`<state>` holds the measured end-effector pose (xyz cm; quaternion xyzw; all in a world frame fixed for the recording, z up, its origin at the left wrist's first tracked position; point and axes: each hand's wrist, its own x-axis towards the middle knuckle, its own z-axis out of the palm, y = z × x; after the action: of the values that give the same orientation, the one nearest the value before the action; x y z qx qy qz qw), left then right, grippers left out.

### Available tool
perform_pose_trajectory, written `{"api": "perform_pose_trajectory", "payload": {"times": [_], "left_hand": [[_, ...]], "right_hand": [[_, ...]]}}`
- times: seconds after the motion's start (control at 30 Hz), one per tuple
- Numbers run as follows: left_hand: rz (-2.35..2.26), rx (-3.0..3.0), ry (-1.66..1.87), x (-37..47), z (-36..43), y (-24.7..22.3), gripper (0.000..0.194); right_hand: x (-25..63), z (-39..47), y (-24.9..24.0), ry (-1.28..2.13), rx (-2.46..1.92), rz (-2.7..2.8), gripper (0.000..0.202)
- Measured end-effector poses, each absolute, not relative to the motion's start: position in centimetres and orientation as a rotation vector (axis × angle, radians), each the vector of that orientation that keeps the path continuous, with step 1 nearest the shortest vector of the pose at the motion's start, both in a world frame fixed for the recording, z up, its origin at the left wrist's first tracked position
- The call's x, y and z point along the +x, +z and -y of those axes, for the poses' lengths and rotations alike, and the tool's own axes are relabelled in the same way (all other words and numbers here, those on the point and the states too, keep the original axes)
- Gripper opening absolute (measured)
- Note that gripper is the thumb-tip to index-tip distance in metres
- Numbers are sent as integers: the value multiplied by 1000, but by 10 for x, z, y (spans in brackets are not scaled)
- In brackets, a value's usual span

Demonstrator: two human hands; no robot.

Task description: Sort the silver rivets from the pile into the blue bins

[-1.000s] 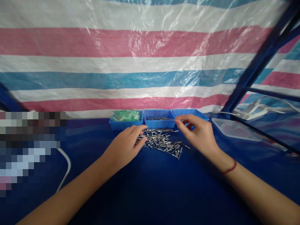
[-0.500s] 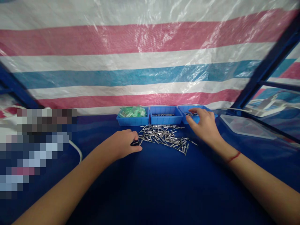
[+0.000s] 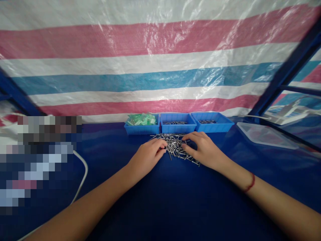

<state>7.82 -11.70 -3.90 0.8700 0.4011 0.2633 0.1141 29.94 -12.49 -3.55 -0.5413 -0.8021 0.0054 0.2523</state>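
Observation:
A loose pile of silver rivets (image 3: 175,146) lies on the dark blue table (image 3: 160,204). At the pile's left edge is my left hand (image 3: 149,154), its fingers curled together; whatever they may hold is too small to make out. My right hand (image 3: 204,150) touches the right side of the pile, thumb and fingers apart. Behind the pile stand three blue bins: the left bin (image 3: 142,130) has green-and-clear packets (image 3: 144,119), while the middle bin (image 3: 178,128) and the right bin (image 3: 216,127) contain some rivets.
A clear plastic lid (image 3: 268,135) lies at the right, near white power strips (image 3: 288,115). On the left a white cable (image 3: 85,170) runs along the table beside a pixelated area. Striped sheeting (image 3: 150,80) hangs behind, between blue frame posts (image 3: 283,73).
My right hand has come down from the right bin to the pile. My left hand has moved right, against the pile, and its fingers have drawn closer together.

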Motion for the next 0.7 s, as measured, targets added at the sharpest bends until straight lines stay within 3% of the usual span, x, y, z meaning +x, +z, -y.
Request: {"api": "perform_pose_trajectory", "payload": {"times": [0.1, 0.23, 0.3, 0.47, 0.7], "left_hand": [[-1296, 2617, 884, 83, 122, -46, 17], [-1561, 2621, 846, 85, 125, -53, 59], [-1564, 2616, 712, 85, 124, -54, 66], [-1391, 2672, 566, 84, 120, -53, 43], [-1311, 2518, 907, 82, 116, -50, 26]], "right_hand": [[296, 130, -39, -30, -1618, 2131, 35], [293, 133, -49, -36, -1641, 2125, 53], [291, 132, -53, -23, -1574, 2155, 53], [289, 128, -52, 103, -1454, 2160, 33], [287, 129, -45, 167, -1420, 2132, 23]]}}
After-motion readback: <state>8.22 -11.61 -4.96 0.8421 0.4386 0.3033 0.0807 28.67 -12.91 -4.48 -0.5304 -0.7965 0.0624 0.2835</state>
